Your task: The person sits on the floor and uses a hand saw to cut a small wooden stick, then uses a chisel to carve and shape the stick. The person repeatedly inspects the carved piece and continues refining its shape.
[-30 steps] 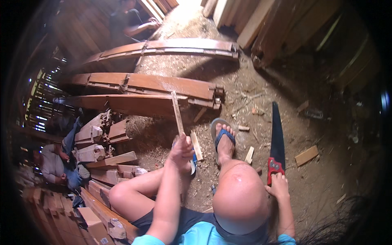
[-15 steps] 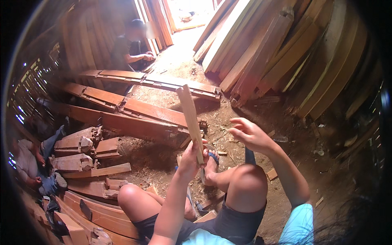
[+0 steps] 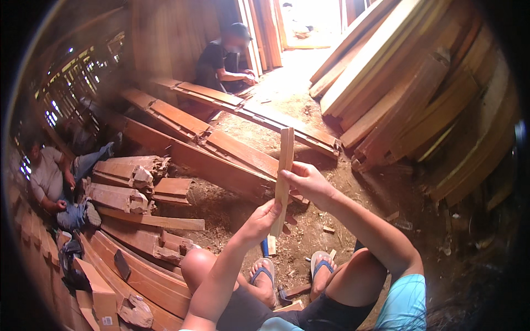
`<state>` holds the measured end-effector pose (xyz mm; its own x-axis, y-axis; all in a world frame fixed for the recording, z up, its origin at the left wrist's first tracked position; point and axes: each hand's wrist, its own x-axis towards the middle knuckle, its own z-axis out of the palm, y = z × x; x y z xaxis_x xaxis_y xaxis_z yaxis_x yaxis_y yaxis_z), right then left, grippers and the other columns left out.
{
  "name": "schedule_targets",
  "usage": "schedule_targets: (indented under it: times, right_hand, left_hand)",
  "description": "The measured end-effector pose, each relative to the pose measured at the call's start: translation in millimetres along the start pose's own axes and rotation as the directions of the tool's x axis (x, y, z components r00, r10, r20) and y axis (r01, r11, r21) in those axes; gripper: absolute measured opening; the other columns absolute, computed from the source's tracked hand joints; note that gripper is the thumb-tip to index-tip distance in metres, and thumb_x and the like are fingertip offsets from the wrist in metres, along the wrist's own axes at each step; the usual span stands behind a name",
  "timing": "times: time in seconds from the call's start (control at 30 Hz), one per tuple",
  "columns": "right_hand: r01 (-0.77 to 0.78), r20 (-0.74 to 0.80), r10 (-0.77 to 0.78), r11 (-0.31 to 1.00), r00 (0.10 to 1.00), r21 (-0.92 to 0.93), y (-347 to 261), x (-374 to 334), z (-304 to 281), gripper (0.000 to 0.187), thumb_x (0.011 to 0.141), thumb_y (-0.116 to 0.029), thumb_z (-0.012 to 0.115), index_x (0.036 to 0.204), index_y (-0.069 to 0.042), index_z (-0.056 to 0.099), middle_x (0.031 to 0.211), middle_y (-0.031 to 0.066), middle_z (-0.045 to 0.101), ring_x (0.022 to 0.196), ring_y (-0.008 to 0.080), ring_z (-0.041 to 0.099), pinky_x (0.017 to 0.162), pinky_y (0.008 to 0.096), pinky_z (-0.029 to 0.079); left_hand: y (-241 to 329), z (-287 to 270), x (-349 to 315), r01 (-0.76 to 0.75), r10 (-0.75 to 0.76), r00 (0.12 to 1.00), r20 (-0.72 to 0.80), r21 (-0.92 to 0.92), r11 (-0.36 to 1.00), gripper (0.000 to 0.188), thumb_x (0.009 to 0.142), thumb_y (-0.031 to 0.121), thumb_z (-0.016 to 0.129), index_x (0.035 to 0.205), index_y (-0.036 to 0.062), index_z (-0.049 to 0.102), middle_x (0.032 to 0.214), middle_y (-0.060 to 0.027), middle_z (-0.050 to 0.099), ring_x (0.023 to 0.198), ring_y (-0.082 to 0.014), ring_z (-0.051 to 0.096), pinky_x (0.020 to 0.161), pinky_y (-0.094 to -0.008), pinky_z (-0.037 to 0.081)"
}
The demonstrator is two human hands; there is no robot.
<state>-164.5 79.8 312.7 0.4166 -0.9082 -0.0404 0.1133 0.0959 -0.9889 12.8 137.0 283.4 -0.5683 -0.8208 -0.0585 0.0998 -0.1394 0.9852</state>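
Note:
Upright before me stands a short, pale wood strip (image 3: 286, 149), narrow and straight-sided. Its lower part is gripped by my left hand (image 3: 264, 222), with the fingers wrapped behind it. My right hand (image 3: 310, 183) pinches the strip higher up, thumb on the near face and the other fingers partly hidden behind. Below the hands, between my sandalled feet, lies a tool with a dark metal head (image 3: 284, 293), perhaps a hammer. A blue piece (image 3: 265, 246) shows just under my left hand; its kind I cannot make out.
Long reddish-brown planks (image 3: 221, 151) lie across the ground ahead. Broken-ended beams (image 3: 118, 196) are piled at left, near a seated person (image 3: 49, 176). Another person (image 3: 223, 60) crouches at the back. Boards (image 3: 381, 71) lean at right. A cardboard box (image 3: 96, 292) stands lower left.
My right hand has come in from the right and taken hold of the strip. The strip now stands straighter. The view has shifted, so the surroundings sit farther right and lower.

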Motion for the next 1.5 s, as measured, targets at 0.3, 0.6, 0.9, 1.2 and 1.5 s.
schedule_targets:
  times: [0.3, 0.6, 0.9, 1.2, 1.5]
  right_hand:
    - [-0.095, 0.187, 0.080, 0.993, 0.979, 0.072, 17.5, 19.4, 25.6, 0.034, 0.093, -0.030, 0.059, 0.116, -0.006, 0.054, 0.099, -0.0004, 0.058, 0.091, 0.0092, 0.058, 0.077, 0.0283, 0.051]
    - [-0.102, 0.247, 0.085, 0.993, 0.965, 0.056, 36.3, 14.2, 39.7, 0.032, 0.094, -0.026, 0.058, 0.117, -0.005, 0.056, 0.095, 0.0033, 0.064, 0.091, 0.0093, 0.060, 0.081, 0.0272, 0.050]
    - [-0.179, 0.140, 0.159, 0.973, 0.977, 0.143, 46.7, 7.9, 33.2, 0.034, 0.097, -0.026, 0.050, 0.126, -0.009, 0.050, 0.101, 0.0029, 0.063, 0.095, 0.0109, 0.058, 0.080, 0.0297, 0.048]
    - [-0.268, 0.131, 0.246, 0.944, 0.960, 0.193, 56.4, 2.7, 30.5, 0.036, 0.094, -0.031, 0.054, 0.121, -0.008, 0.049, 0.102, 0.0047, 0.061, 0.097, 0.0137, 0.058, 0.081, 0.0326, 0.048]
    - [-0.140, 0.195, 0.115, 0.983, 0.974, 0.121, 65.8, 18.1, 38.5, 0.029, 0.093, -0.021, 0.058, 0.114, -0.001, 0.053, 0.097, 0.0038, 0.060, 0.087, 0.0080, 0.056, 0.078, 0.0255, 0.047]
  left_hand:
    - [0.7, -27.3, -19.9, -0.004, 0.048, 0.956, -0.291, 0.152, 0.988, 0.033, 0.092, 0.022, 0.061, 0.118, 0.0044, 0.055, 0.102, -0.0006, 0.062, 0.085, -0.0055, 0.056, 0.069, -0.0230, 0.046]
    - [-10.2, -24.3, -44.2, 0.011, 0.001, 0.894, -0.447, 0.024, 1.000, 0.023, 0.088, 0.015, 0.064, 0.107, 0.0029, 0.060, 0.095, -0.0030, 0.066, 0.081, -0.0081, 0.062, 0.066, -0.0234, 0.049]
    - [-11.9, -47.1, -52.8, 0.027, -0.091, 0.904, -0.417, -0.157, 0.987, 0.037, 0.092, 0.019, 0.053, 0.120, -0.0053, 0.050, 0.095, -0.0138, 0.066, 0.086, -0.0155, 0.065, 0.081, -0.0295, 0.052]
    - [-9.3, -30.6, -49.2, 0.118, -0.159, 0.948, -0.275, -0.160, 0.980, 0.047, 0.085, 0.007, 0.047, 0.131, -0.0027, 0.041, 0.099, -0.0094, 0.064, 0.088, -0.0108, 0.057, 0.081, -0.0260, 0.045]
    - [-25.8, -27.6, -39.7, 0.177, -0.206, 0.951, -0.231, -0.141, 0.974, 0.035, 0.088, 0.006, 0.050, 0.122, 0.0012, 0.046, 0.093, -0.0052, 0.058, 0.091, -0.0131, 0.058, 0.082, -0.0290, 0.047]
